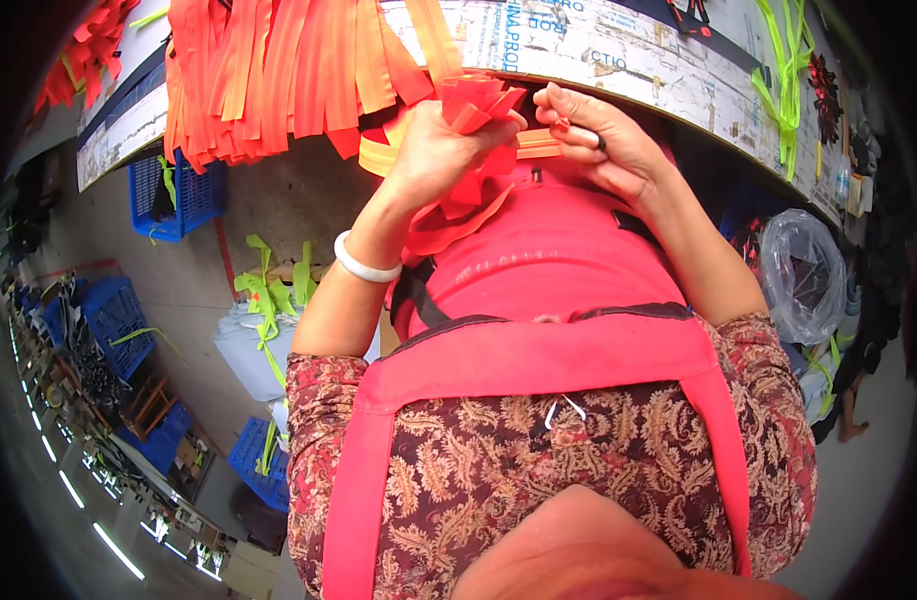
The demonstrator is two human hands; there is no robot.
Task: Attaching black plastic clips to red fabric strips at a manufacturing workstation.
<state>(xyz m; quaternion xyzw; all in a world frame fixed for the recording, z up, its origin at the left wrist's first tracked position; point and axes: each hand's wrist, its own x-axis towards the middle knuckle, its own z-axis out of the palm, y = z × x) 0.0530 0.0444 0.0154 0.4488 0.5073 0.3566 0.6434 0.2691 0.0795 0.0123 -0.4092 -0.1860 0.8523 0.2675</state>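
My left hand (pixel 431 152) is closed round a folded bunch of orange-red zipper tapes (pixel 479 102), whose loose ends stick up above the fist and trail down over my red apron (pixel 559 250). Close by on the right, my right hand (pixel 614 148) has its fingers curled, with a small red piece (pixel 563 123) between them, too small to name. One orange zipper tape (pixel 537 146) spans the gap between the two hands. Many more orange zipper tapes (pixel 279 70) hang over the table edge, to the left of my hands.
The table (pixel 619 45) has a white, brick-patterned cover and curves across the far side. Neon-yellow strips (pixel 787 80) hang at its right. Blue crates (pixel 184 205) stand on the floor to the left. A clear plastic bag (pixel 804 275) is at my right.
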